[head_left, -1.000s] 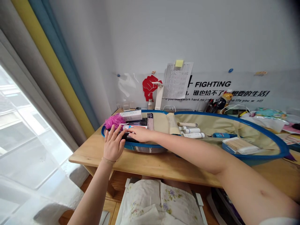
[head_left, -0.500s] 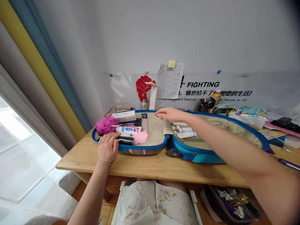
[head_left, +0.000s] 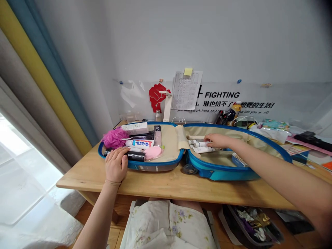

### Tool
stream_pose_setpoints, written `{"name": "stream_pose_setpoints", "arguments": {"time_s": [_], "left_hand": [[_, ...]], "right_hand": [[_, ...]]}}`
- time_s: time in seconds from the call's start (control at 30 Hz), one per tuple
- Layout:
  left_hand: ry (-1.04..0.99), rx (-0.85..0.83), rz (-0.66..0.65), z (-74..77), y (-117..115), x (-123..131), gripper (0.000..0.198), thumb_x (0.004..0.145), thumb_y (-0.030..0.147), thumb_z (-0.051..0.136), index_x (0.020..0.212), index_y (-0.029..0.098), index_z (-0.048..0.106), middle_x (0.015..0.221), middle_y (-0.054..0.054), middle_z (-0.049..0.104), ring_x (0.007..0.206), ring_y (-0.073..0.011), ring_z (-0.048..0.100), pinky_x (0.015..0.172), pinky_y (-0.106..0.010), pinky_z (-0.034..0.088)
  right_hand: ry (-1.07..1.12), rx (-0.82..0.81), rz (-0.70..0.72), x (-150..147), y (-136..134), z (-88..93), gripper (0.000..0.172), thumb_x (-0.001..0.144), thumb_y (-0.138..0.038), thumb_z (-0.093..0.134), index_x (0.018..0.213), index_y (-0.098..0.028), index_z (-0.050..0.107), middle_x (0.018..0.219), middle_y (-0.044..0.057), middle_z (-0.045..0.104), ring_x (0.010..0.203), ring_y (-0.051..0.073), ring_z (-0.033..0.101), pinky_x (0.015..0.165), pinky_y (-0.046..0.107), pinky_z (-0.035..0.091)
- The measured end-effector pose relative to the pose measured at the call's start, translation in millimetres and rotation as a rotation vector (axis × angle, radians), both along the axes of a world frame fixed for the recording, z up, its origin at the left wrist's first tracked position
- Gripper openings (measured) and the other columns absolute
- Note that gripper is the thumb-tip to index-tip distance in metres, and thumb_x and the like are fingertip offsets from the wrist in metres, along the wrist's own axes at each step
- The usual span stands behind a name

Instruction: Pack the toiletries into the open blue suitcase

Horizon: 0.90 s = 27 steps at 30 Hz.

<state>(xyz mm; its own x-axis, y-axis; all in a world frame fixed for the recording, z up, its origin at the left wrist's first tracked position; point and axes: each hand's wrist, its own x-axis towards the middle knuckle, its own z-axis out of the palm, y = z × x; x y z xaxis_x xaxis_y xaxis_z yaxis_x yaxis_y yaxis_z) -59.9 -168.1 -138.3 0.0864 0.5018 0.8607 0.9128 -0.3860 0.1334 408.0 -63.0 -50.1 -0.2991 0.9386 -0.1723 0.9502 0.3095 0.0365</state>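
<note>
An open blue suitcase [head_left: 155, 166] lies across the wooden desk. My left hand [head_left: 116, 166] is curled over the near rim of its left half, with the fingers on a black cylindrical bottle [head_left: 137, 156]. Beside that bottle are a toothpaste tube [head_left: 140, 143], a pink oval item [head_left: 152, 152], a pink bath puff [head_left: 114, 138], a white box [head_left: 135, 128] and a pale pink packet [head_left: 157, 138]. In the right half, my right hand [head_left: 220, 141] has its fingertips closed at the end of a white tube [head_left: 201, 144]. Another white tube [head_left: 203, 150] lies just in front.
A blue-and-white item [head_left: 238, 160] sits in the right half under my forearm. Behind the suitcase stand a lamp [head_left: 167, 108], a metal bottle [head_left: 158, 115] and a yellow-labelled bottle [head_left: 234, 111]. Papers and bags cover the desk's right end. A bin [head_left: 249, 224] stands below.
My right hand has moved right and down, from above the suitcase's middle to the white tubes. My left hand stays on the rim. The view has shifted slightly.
</note>
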Motion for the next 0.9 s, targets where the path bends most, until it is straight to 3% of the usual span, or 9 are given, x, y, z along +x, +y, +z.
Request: {"name": "stream_pose_setpoints", "arguments": {"time_s": [0.27, 0.43, 0.57, 0.63, 0.7, 0.77, 0.9], "left_hand": [[-0.032, -0.040, -0.014, -4.8, -2, -1, 0.040, 0.097, 0.030, 0.030, 0.114, 0.020, 0.065, 0.116, -0.008, 0.069, 0.113, -0.0240, 0.058, 0.099, -0.039, 0.036], [-0.032, -0.023, -0.031, -5.7, -3, -2, 0.040, 0.098, 0.030, 0.029, 0.116, 0.019, 0.064, 0.115, -0.008, 0.069, 0.115, -0.0242, 0.057, 0.100, -0.039, 0.036], [-0.038, -0.032, -0.022, -6.6, -4, -2, 0.042, 0.099, 0.031, 0.028, 0.116, 0.018, 0.064, 0.118, -0.008, 0.068, 0.116, -0.0236, 0.057, 0.101, -0.038, 0.034], [-0.042, -0.043, -0.023, -7.2, -4, -2, 0.043, 0.099, 0.032, 0.027, 0.116, 0.018, 0.063, 0.118, -0.009, 0.068, 0.117, -0.0235, 0.056, 0.102, -0.038, 0.034], [-0.045, -0.045, -0.030, -7.6, -4, -2, 0.045, 0.100, 0.034, 0.025, 0.117, 0.018, 0.063, 0.118, -0.009, 0.068, 0.118, -0.0239, 0.056, 0.102, -0.038, 0.034], [-0.042, -0.042, -0.035, -7.6, -3, -2, 0.046, 0.100, 0.036, 0.024, 0.117, 0.018, 0.063, 0.118, -0.010, 0.068, 0.118, -0.0244, 0.056, 0.101, -0.039, 0.034], [-0.026, -0.037, -0.033, -6.7, -4, -2, 0.047, 0.100, 0.037, 0.023, 0.118, 0.018, 0.062, 0.118, -0.010, 0.068, 0.117, -0.0252, 0.056, 0.100, -0.039, 0.034]], "right_hand": [[-0.022, -0.008, 0.048, -10, 1, 2.9, 0.038, 0.073, -0.043, 0.054, 0.101, -0.019, 0.063, 0.109, 0.014, 0.066, 0.091, 0.029, 0.064, 0.074, 0.036, 0.045], [-0.018, 0.034, 0.012, -9, -1, 9.4, 0.033, 0.069, -0.041, 0.058, 0.094, -0.020, 0.061, 0.096, 0.013, 0.069, 0.086, 0.029, 0.064, 0.069, 0.035, 0.044], [0.194, 0.082, -0.092, 11, -4, 24.5, 0.031, 0.070, -0.046, 0.060, 0.090, -0.022, 0.058, 0.081, 0.008, 0.069, 0.073, 0.025, 0.064, 0.063, 0.034, 0.044], [0.333, 0.111, -0.128, 9, -7, 34.8, 0.033, 0.074, -0.049, 0.058, 0.093, -0.023, 0.057, 0.082, 0.008, 0.070, 0.073, 0.024, 0.065, 0.063, 0.034, 0.047], [0.533, 0.168, -0.131, -12, -10, 44.6, 0.033, 0.078, -0.048, 0.057, 0.099, -0.022, 0.057, 0.089, 0.008, 0.071, 0.079, 0.022, 0.067, 0.068, 0.033, 0.050], [0.760, 0.205, -0.098, -55, -15, 50.8, 0.031, 0.080, -0.041, 0.059, 0.104, -0.021, 0.057, 0.095, 0.008, 0.072, 0.084, 0.020, 0.069, 0.075, 0.032, 0.053], [0.670, 0.039, 0.081, -171, -20, 43.5, 0.018, 0.084, -0.027, 0.060, 0.100, -0.019, 0.060, 0.092, 0.005, 0.073, 0.081, 0.013, 0.069, 0.075, 0.025, 0.052]]}}
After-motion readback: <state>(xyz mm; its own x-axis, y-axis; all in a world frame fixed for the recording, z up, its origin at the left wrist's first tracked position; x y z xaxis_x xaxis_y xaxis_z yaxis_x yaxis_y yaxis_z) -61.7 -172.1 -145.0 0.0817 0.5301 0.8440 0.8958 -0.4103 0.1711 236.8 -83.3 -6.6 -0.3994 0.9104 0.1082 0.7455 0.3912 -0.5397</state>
